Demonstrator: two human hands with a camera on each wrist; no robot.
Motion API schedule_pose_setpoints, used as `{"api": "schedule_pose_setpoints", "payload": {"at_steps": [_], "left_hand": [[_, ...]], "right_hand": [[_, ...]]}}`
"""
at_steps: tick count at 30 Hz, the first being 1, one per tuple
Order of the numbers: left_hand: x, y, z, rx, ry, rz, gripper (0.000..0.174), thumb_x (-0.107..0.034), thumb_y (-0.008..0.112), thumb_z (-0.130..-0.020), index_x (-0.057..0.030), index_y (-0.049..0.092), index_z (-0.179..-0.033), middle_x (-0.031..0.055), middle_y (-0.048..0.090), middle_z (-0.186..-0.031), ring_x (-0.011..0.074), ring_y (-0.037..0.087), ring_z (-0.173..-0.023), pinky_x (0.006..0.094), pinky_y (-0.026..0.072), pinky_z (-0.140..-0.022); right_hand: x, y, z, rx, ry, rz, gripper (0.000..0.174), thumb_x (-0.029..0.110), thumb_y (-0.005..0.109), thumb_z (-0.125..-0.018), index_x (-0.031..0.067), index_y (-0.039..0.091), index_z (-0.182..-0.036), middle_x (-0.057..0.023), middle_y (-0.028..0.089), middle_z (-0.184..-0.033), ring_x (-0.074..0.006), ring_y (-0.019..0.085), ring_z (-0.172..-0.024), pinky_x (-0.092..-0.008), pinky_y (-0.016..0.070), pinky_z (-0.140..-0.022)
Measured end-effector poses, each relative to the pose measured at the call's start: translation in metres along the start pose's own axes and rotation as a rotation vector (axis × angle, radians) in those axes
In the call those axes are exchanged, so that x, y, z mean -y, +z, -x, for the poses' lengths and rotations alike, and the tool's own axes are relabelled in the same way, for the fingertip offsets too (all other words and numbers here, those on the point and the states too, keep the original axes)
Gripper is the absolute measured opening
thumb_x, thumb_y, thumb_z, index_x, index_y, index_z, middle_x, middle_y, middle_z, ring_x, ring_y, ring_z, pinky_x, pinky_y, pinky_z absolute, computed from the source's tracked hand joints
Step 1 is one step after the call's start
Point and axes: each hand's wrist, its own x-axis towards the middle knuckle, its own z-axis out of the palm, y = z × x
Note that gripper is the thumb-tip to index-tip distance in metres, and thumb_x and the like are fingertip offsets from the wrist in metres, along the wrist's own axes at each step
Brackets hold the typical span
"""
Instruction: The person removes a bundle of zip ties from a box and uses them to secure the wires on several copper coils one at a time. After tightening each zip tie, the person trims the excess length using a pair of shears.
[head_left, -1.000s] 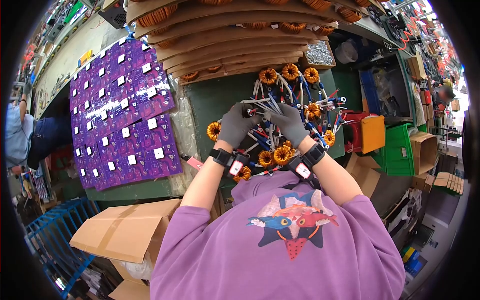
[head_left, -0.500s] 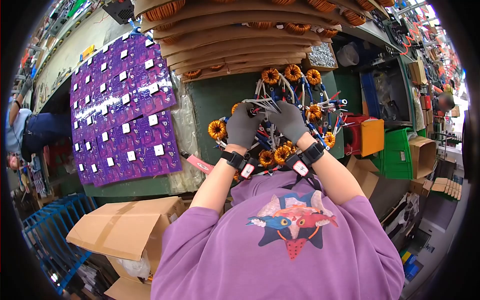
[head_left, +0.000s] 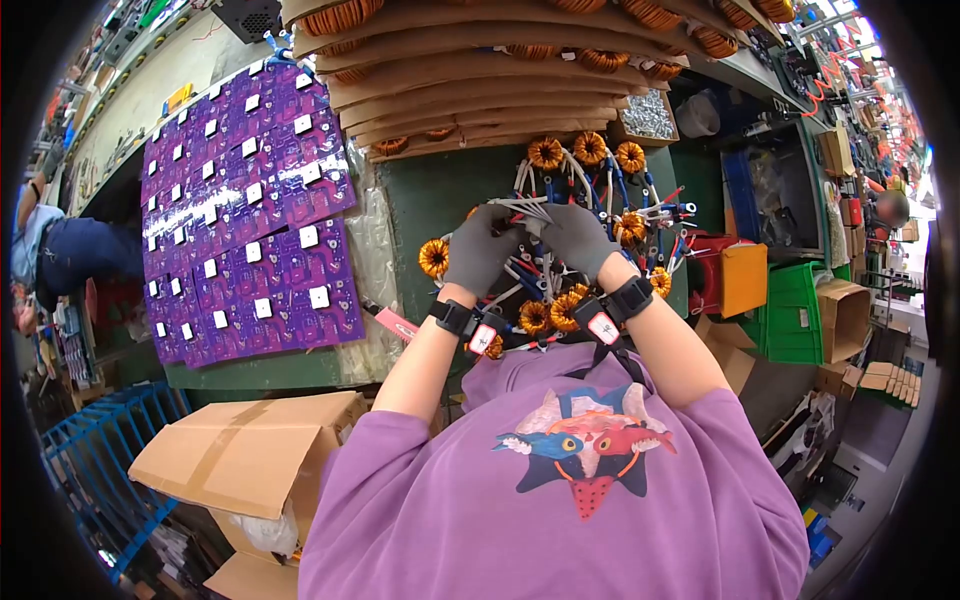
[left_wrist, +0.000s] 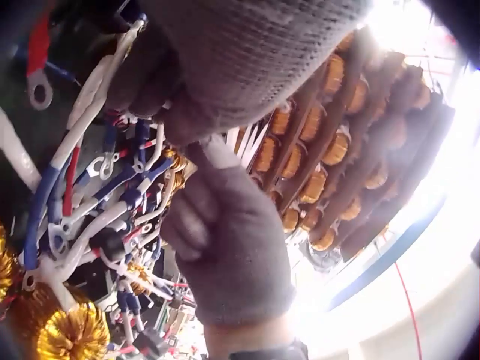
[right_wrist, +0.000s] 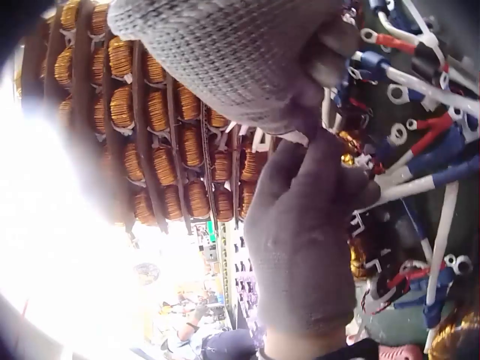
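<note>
Both hands wear grey gloves and meet over a heap of copper-wound coils (head_left: pixel 545 153) with white, blue and red leads. Between them, a bundle of thin white strips (head_left: pixel 522 207) is pinched at the fingertips. The left hand (head_left: pixel 482 250) has its fingers curled around the bundle's left side; the right hand (head_left: pixel 580 240) grips its right side. In the left wrist view, the left hand (left_wrist: pixel 247 60) is above the right hand (left_wrist: pixel 232 240), thumbs close together. The right wrist view has the right hand (right_wrist: pixel 225 60) over the left hand (right_wrist: pixel 300 232); fingers hide most of the bundle.
Cardboard layers with coils (head_left: pixel 480 70) are stacked beyond the heap. Purple circuit boards (head_left: pixel 250 200) lie at the left, a box of small metal parts (head_left: pixel 648 115) at back right. A green crate (head_left: pixel 795 312) is at right, a carton (head_left: pixel 235 450) at lower left.
The white strips have turned from a raised fan to a flatter position across the fingers. The hands remain together over the heap, and the head view has shifted slightly.
</note>
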Motion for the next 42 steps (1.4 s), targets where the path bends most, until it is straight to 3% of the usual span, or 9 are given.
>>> {"api": "schedule_pose_setpoints", "payload": {"at_steps": [7, 13, 15, 19, 24, 30, 35, 37, 42], "left_hand": [[0.004, 0.016, 0.0, -0.094, -0.006, -0.184, 0.029, -0.021, 0.071, -0.074, -0.0044, 0.063, -0.096, 0.0125, 0.064, -0.086, 0.0226, 0.064, -0.075, 0.0309, 0.0499, -0.07], [0.003, -0.007, -0.006, -0.025, 0.084, -0.306, 0.022, -0.021, 0.062, -0.079, -0.0071, 0.065, -0.095, 0.014, 0.065, -0.094, 0.0327, 0.063, -0.085, 0.04, 0.0492, -0.073], [-0.005, -0.015, -0.012, 0.194, -0.085, -0.449, 0.024, -0.023, 0.059, -0.08, -0.0074, 0.066, -0.098, 0.0149, 0.066, -0.094, 0.0352, 0.061, -0.091, 0.042, 0.0484, -0.076], [-0.014, -0.017, -0.008, 0.229, -0.037, -0.549, 0.025, -0.024, 0.058, -0.081, -0.0083, 0.066, -0.099, 0.0151, 0.066, -0.086, 0.0329, 0.063, -0.088, 0.0392, 0.0485, -0.076], [-0.007, -0.022, 0.006, 0.367, -0.1, 0.097, 0.026, -0.023, 0.055, -0.083, -0.0011, 0.063, -0.096, 0.0109, 0.064, -0.084, 0.0233, 0.062, -0.081, 0.0326, 0.0474, -0.075], [0.019, -0.021, -0.003, 0.296, -0.137, 0.371, 0.02, -0.016, 0.057, -0.083, -0.0007, 0.06, -0.096, 0.0086, 0.064, -0.089, 0.0138, 0.061, -0.081, 0.0296, 0.0481, -0.075], [0.01, -0.016, -0.008, 0.246, -0.055, 0.118, 0.018, -0.012, 0.062, -0.081, 0.0006, 0.062, -0.094, 0.0074, 0.065, -0.083, 0.0133, 0.062, -0.075, 0.0268, 0.0492, -0.066], [0.012, -0.015, -0.01, 0.249, -0.052, 0.075, 0.018, -0.012, 0.064, -0.081, 0.0006, 0.062, -0.093, 0.0062, 0.066, -0.081, 0.0125, 0.063, -0.072, 0.0255, 0.0491, -0.063], [0.019, -0.016, -0.02, 0.309, -0.255, 0.448, 0.013, -0.012, 0.065, -0.082, -0.001, 0.063, -0.087, 0.0038, 0.064, -0.074, 0.0094, 0.06, -0.065, 0.0216, 0.0477, -0.059]], "right_hand": [[0.006, 0.009, 0.003, -0.148, -0.069, 0.186, 0.026, 0.028, 0.057, -0.084, 0.0087, 0.067, -0.098, -0.0165, 0.065, -0.089, -0.0352, 0.062, -0.086, -0.0427, 0.0483, -0.073], [0.002, 0.017, -0.001, -0.144, -0.032, 0.159, 0.03, 0.035, 0.06, -0.083, 0.0119, 0.067, -0.101, -0.0149, 0.066, -0.089, -0.0333, 0.063, -0.084, -0.0409, 0.0497, -0.072], [0.008, 0.016, 0.002, -0.137, -0.07, 0.185, 0.033, 0.038, 0.061, -0.083, 0.0129, 0.067, -0.103, -0.0136, 0.066, -0.09, -0.0321, 0.063, -0.085, -0.0393, 0.0502, -0.072], [0.005, 0.023, -0.002, -0.199, -0.062, 0.227, 0.035, 0.04, 0.061, -0.083, 0.0126, 0.066, -0.104, -0.0132, 0.067, -0.092, -0.0312, 0.063, -0.087, -0.0391, 0.0502, -0.073], [-0.011, 0.025, -0.008, -0.151, -0.13, -0.091, 0.032, 0.032, 0.06, -0.086, 0.0097, 0.064, -0.108, -0.0137, 0.067, -0.092, -0.0309, 0.064, -0.088, -0.0374, 0.0501, -0.074], [-0.018, 0.014, -0.019, 0.001, -0.006, -0.304, 0.034, 0.028, 0.061, -0.088, -0.0026, 0.064, -0.103, -0.0079, 0.062, -0.075, -0.0105, 0.055, -0.071, -0.0272, 0.0442, -0.064], [-0.014, 0.012, -0.017, -0.056, 0.009, -0.458, 0.029, 0.023, 0.066, -0.085, -0.0036, 0.065, -0.096, -0.0018, 0.059, -0.071, -0.0075, 0.052, -0.07, -0.0261, 0.0422, -0.062], [-0.01, 0.013, -0.016, -0.097, 0.093, -0.596, 0.021, 0.019, 0.068, -0.084, -0.0004, 0.066, -0.092, 0.0024, 0.055, -0.066, -0.0066, 0.049, -0.061, -0.0255, 0.0382, -0.054], [-0.023, 0.009, -0.024, 0.044, 0.231, -0.791, 0.017, 0.018, 0.07, -0.083, 0.004, 0.067, -0.091, 0.0057, 0.049, -0.06, -0.0045, 0.04, -0.049, -0.0233, 0.0275, -0.044]]}}
